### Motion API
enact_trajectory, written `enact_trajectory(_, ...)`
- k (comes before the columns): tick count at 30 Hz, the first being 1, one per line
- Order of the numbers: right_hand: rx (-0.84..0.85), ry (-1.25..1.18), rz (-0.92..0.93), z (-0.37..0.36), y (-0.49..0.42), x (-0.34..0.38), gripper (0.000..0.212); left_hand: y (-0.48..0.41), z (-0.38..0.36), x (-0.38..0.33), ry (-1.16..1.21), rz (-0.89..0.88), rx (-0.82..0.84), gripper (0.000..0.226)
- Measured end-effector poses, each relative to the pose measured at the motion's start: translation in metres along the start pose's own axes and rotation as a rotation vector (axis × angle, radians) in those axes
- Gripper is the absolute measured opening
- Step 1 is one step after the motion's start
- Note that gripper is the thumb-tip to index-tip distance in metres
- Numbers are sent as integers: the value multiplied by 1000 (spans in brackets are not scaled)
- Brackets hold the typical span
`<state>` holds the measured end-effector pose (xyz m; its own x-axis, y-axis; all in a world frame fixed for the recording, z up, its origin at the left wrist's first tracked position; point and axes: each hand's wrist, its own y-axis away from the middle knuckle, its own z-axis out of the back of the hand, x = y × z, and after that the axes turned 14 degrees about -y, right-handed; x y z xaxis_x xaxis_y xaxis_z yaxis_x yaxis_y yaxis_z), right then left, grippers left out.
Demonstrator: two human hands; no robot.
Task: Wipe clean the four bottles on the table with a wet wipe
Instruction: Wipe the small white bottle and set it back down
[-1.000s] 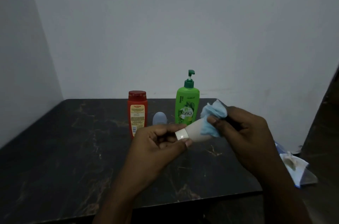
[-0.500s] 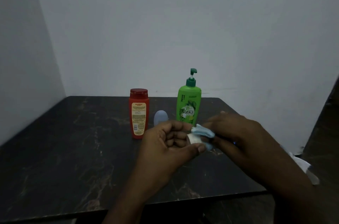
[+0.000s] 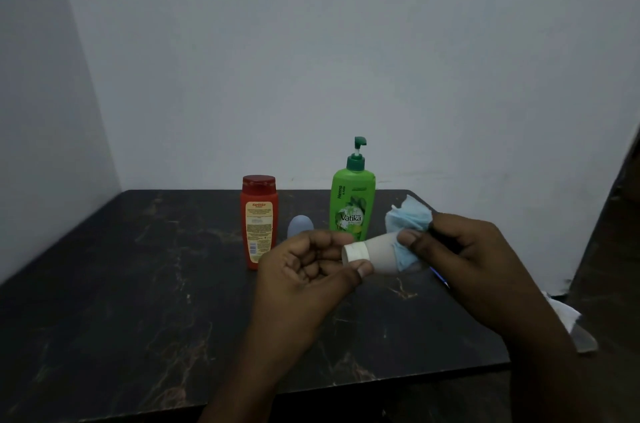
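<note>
White bottle [image 3: 381, 253] pinched by left hand [image 3: 304, 270], right hand [image 3: 460, 249] gripping blue wipe [image 3: 408, 218] against it.

Dim, cool, even light, no glare, soft shadows, wide-angle bending at edges, slight blur throughout

The base end of the white bottle [image 3: 379, 254] is covered by the blue wipe [image 3: 408, 218] and the right grip [image 3: 460, 256]. The small grey-blue bottle [image 3: 300, 224] shows only its rounded top above the left grip [image 3: 304, 270], and the foot of the green pump bottle [image 3: 353, 200] sits behind the white bottle. Fine print on the red bottle [image 3: 259, 214] is too small to read; both forearms [image 3: 242, 388] are cut off by the lower edge.
</note>
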<state>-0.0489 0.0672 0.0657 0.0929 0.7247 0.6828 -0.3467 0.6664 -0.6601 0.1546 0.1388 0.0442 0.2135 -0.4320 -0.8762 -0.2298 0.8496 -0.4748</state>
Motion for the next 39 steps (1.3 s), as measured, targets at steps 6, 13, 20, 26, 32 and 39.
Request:
enact_trajectory(6, -280, -409, -98, -18, -4, 3, 13, -3, 0, 2, 172, -1, -132, 43)
enact_trajectory(13, -529, -926, -310, -79, -7, 18, 23, -3, -15, 10, 285, 16, -255, 41)
enact_trajectory(20, -426, -538, -202, -94, 1, 24, 14, -8, 6, 5, 190, 46, -136, 38)
enact_trajectory(26, -210, 117, 14, -72, 3, 10, 24, -8, 7, 0, 105, 157, 35, 37)
enact_trajectory(32, -102, 180, 41, -56, 4, 13, 16, -10, 7, 0, 391, 355, 19, 46)
enact_trajectory(39, -236, 82, 57, -38, 2, 9, 17, -16, 19, 2, 752, 499, -28, 36)
